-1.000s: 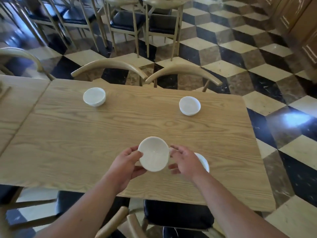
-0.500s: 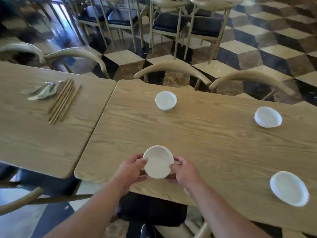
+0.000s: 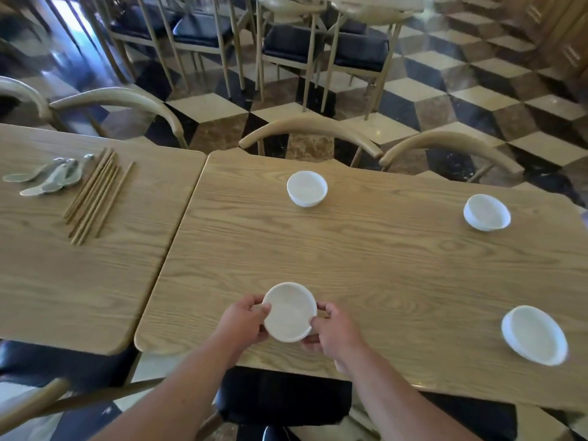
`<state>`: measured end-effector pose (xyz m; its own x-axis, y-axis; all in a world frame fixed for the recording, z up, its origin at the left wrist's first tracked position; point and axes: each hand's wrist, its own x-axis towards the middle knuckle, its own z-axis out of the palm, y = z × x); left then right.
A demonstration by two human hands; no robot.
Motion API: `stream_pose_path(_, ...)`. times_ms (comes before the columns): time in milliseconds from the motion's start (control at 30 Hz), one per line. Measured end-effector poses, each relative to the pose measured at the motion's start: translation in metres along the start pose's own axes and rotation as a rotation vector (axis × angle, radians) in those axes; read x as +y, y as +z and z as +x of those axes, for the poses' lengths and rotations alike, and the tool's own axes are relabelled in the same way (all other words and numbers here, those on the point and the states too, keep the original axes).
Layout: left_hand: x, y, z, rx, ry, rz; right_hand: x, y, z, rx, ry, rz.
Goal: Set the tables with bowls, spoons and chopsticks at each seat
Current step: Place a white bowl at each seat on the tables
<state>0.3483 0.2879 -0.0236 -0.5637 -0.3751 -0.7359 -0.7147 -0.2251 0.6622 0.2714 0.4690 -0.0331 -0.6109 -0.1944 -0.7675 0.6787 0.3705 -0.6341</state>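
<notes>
On the left table [image 3: 79, 281], whose near and left edges run out of view, a few pale spoons [image 3: 47, 179] lie overlapped so that their number is hard to tell, and just beside them a loose bundle of wooden chopsticks [image 3: 95, 198] lies at a slant. On the right table [image 3: 381, 265], near its front left corner, the left hand [image 3: 243, 323] and the right hand [image 3: 334, 332] clasp a white bowl [image 3: 289, 311] between them, thumbs hooked over the rim and the other fingers hidden beneath it; whether the bowl's base touches the wood cannot be told. A second bowl [image 3: 307, 188] stands at the far side, a third [image 3: 486, 212] further right, and a fourth [image 3: 534, 335], stretched and blurred by the lens, sits near the front right. Chair backs [image 3: 311, 130] curve behind the far edge, their seats hidden.
</notes>
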Motion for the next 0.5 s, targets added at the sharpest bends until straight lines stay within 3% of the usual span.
stream_pose_path(500,-0.007,0.009,-0.007,-0.058,-0.015,0.2,0.015,0.006,-0.007,0.011,0.046,0.1)
